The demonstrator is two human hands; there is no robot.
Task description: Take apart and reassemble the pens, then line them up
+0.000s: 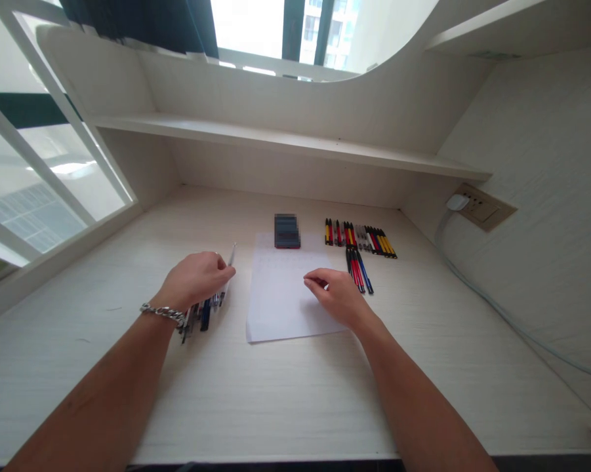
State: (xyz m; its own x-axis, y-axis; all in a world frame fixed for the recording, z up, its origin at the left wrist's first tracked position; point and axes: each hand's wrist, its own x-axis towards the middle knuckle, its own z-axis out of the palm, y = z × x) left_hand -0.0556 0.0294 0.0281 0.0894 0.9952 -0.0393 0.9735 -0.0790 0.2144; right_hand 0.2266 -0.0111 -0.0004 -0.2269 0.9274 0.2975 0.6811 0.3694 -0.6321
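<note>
Here, the left hand (pixel 197 278) pinches a pen (pixel 233 253) (long axis pointing away, slightly rightward); the right hand (pixel 338 294) pinches nothing visible.

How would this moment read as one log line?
left hand: pinching pale pen | right hand: pinched, over white paper | pen row: right of dark device

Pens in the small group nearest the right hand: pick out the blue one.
The blue pen lies at the group's right end; the others there show red or black.
</note>
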